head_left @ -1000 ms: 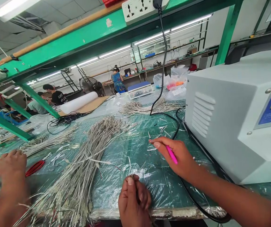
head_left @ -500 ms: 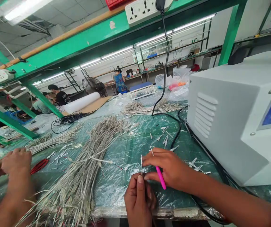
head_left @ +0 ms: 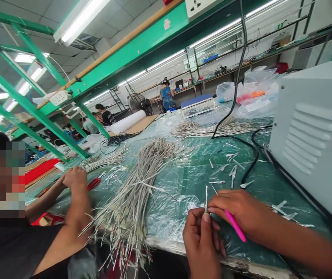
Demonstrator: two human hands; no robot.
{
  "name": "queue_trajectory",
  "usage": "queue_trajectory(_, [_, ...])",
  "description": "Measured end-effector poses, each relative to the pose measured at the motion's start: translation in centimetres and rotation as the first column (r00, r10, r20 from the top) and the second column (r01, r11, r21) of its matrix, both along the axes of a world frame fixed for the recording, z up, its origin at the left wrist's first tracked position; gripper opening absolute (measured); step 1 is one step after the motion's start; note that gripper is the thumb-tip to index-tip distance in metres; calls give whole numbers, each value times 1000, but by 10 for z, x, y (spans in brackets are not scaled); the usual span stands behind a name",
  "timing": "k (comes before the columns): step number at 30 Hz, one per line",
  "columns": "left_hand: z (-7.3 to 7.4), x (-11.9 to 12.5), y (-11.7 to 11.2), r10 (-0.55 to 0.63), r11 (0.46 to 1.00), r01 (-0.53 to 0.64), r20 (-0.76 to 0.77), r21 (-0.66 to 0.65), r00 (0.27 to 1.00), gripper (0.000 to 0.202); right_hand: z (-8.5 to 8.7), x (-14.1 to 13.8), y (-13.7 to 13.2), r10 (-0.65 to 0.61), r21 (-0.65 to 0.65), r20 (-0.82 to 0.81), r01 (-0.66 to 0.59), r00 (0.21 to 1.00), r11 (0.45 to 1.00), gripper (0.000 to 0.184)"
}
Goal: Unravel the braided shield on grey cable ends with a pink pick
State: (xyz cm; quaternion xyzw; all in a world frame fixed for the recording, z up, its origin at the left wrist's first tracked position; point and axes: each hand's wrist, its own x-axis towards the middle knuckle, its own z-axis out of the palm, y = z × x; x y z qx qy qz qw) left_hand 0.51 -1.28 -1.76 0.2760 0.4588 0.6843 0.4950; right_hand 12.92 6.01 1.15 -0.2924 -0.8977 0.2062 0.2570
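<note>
My left hand (head_left: pixel 198 234) is closed around a thin cable end, and a silvery white strand (head_left: pixel 206 197) stands up from between its thumb and finger. Most of that cable is hidden in the fist. My right hand (head_left: pixel 238 205) holds a pick with a pink handle (head_left: pixel 235 226); its thin metal tip pokes out past the knuckles. The right fingertips touch the base of the strand, right by the left thumb. To the left of my hands lies a big bundle of grey-white cables (head_left: pixel 137 186), its stripped ends hanging over the table edge.
White scraps (head_left: pixel 232 174) lie on the plastic-covered table beyond my hands. A grey machine (head_left: pixel 308 128) stands at the right, with a black cord (head_left: pixel 250 145) near it. At the left a co-worker's hand (head_left: pixel 77 180) rests near red-handled scissors (head_left: pixel 93 183). More cables (head_left: pixel 206 129) lie farther back.
The view has swung left, so everything sits farther right and the co-worker's head shows. My right thumb and fingers have closed in on the strand's base beside my left thumb.
</note>
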Motion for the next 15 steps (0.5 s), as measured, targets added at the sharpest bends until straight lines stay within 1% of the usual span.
queue_trajectory(3, [-4,1,0,16,1000,-16,13,3,1000,35,0,-4,-1,1,-52,22,1,1000,999,38])
queue_trajectory(6, [-9,2,0,31,999,-31,-1,11,1000,36,-1,-5,-2,12,-17,64,-11,998,1000,37])
queue_trajectory(9, [-10,3,-1,55,998,-55,-18,24,998,40,-4,-5,-4,56,62,65,-60,996,996,33])
queue_trajectory(11, [-9,4,-1,75,997,-74,-22,22,997,42,-7,-5,-6,81,148,67,-90,994,985,29])
queue_trajectory(15, [-8,7,-3,114,993,-114,5,9,993,41,-14,-4,-11,63,376,42,-74,997,924,21])
